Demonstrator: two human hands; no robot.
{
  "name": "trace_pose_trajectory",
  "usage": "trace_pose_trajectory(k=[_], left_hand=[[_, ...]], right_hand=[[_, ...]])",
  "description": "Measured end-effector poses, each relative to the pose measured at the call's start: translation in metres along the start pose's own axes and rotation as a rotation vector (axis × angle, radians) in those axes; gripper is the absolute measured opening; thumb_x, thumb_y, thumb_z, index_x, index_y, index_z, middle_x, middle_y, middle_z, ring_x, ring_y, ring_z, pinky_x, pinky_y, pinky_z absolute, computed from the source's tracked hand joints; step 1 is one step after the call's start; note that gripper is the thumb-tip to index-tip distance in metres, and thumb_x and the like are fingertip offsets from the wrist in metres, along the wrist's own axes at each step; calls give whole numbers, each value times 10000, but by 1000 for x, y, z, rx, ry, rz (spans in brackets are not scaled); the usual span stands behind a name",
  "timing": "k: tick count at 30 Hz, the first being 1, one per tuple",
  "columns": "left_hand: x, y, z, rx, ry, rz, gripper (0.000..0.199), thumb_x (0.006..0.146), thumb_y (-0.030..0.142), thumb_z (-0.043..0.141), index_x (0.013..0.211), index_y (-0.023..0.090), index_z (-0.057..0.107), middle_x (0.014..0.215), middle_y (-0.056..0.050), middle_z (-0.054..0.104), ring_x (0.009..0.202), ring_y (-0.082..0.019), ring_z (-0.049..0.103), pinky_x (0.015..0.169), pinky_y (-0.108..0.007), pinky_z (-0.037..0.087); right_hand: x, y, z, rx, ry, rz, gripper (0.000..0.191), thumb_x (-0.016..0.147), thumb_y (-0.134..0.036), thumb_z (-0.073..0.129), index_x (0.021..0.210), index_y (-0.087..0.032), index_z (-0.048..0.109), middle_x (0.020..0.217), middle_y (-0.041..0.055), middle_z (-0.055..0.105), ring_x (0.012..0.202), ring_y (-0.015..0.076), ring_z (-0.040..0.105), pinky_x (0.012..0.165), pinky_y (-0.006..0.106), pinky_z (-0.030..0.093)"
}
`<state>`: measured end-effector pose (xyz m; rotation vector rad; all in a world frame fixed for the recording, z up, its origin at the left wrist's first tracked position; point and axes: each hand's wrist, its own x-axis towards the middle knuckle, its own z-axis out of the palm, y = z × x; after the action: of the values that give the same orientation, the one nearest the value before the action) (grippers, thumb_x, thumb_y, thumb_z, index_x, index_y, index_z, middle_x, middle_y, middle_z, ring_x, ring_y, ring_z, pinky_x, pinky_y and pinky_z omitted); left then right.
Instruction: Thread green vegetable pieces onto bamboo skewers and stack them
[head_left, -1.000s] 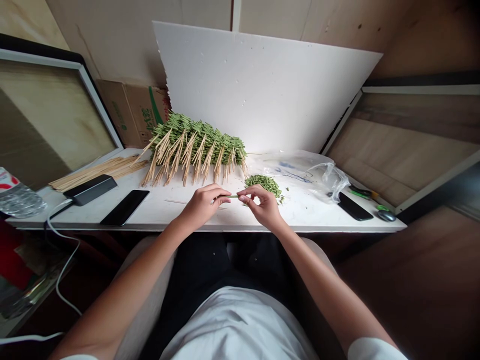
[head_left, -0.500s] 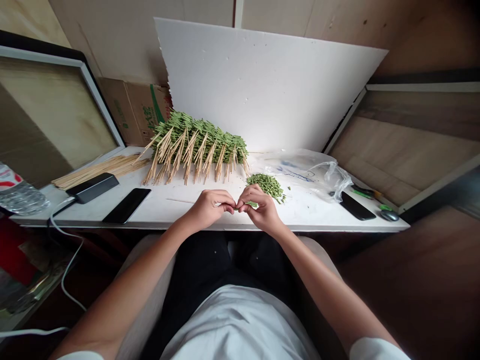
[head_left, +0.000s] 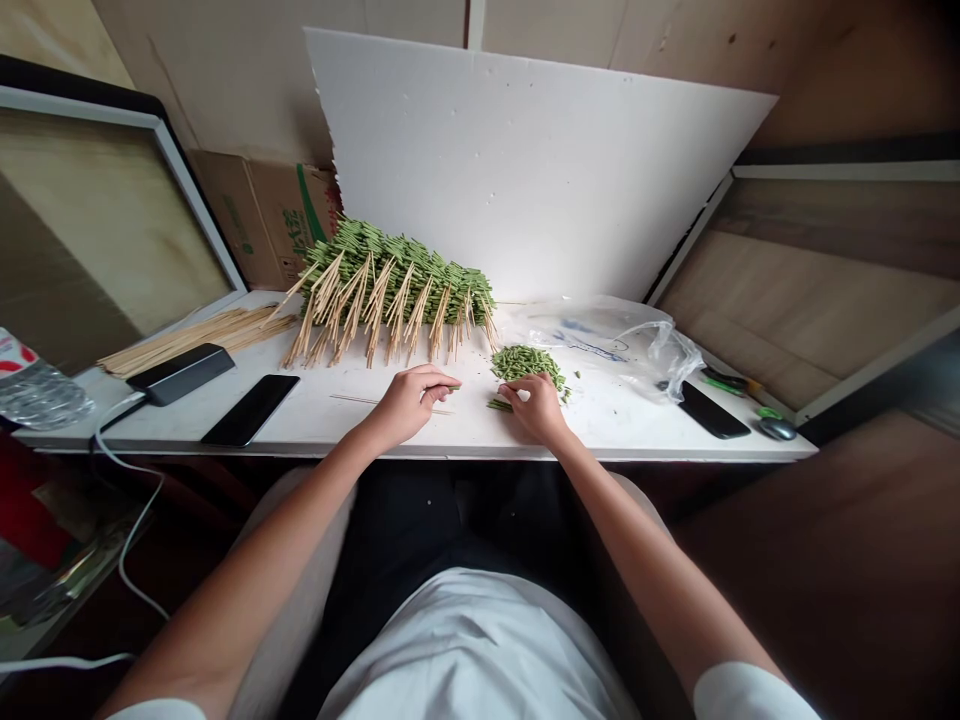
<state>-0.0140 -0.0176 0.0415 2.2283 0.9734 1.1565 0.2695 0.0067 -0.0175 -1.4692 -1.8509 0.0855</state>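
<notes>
Two bare hands work over one white table (head_left: 360,430) in the head view. The left hand (head_left: 409,404) pinches one short green piece (head_left: 454,388) between thumb and finger. The right hand (head_left: 534,408) touches a few green stems (head_left: 499,405) just beside one green pile (head_left: 525,364); whether its fingertips clamp any, I cannot tell. One skewered stack (head_left: 405,270), its sticks too many to count, and two black phones (head_left: 251,410) lie farther out.

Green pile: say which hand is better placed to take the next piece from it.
Right, I'd judge: the right hand is beside the green pile, while the left hand is farther off and pinches a green piece.
</notes>
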Motion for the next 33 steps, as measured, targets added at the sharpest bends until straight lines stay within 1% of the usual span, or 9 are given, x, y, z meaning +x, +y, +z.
trace_pose_trajectory(k=[4,10,14,17,20,23,26,30,33], left_hand=[[-1,0,1,24,9,22,197,961,155,687,1064,213,844,1080,-83,763,1010,-229,729,931,-353,577],[-1,-2,2,9,55,88,137,948,204,750,1056,190,832,1049,-90,773,969,-225,744,894,-354,604],[-1,2,5,-4,108,193,133,951,238,772,1062,183,819,1014,-90,773,898,-205,753,814,-324,627],[-2,9,7,21,144,276,140,936,212,794,1074,192,811,997,-80,772,901,-200,753,801,-311,627],[-4,16,9,35,158,337,156,936,182,792,1090,198,801,1001,-77,771,915,-198,753,819,-310,619],[-4,18,7,63,159,366,157,949,196,784,1105,196,795,1013,-77,772,924,-198,751,831,-308,604],[-4,17,4,117,154,343,132,968,231,768,1092,198,800,1007,-75,777,907,-200,747,820,-312,582],[-4,16,2,197,121,281,94,992,263,737,1005,219,819,958,-65,796,872,-214,738,849,-352,540],[-4,19,3,186,72,238,111,988,266,736,932,238,827,936,-52,808,869,-221,736,896,-378,508]], right_hand=[[-4,5,7,-89,-34,-6,262,990,-404,697,886,-237,871,938,103,799,1036,335,587,929,427,439],[-1,4,-1,-55,-92,10,529,1097,-498,470,890,-196,852,910,135,795,1036,340,595,951,445,431],[0,-18,-16,185,-109,-28,612,1091,-618,409,987,-206,850,990,127,810,1090,332,640,959,454,481],[-4,-46,-26,510,-234,-86,481,1008,-647,607,1138,-240,828,1093,99,817,1032,278,717,826,385,552],[-10,-71,-30,656,-178,-164,392,895,-585,803,1113,-260,833,1056,83,823,958,249,737,764,359,558],[-14,-83,-32,647,-64,-239,275,936,-529,781,1010,-273,848,955,73,818,898,236,706,733,369,546],[-15,-86,-35,575,14,-301,216,979,-469,748,1019,-278,840,942,70,805,902,239,673,733,381,533],[-15,-90,-39,444,46,-404,183,989,-433,741,1063,-290,827,930,69,772,905,250,631,832,428,532],[-17,-94,-40,423,43,-429,169,999,-428,719,1012,-296,825,893,75,745,916,268,606,864,455,525]])
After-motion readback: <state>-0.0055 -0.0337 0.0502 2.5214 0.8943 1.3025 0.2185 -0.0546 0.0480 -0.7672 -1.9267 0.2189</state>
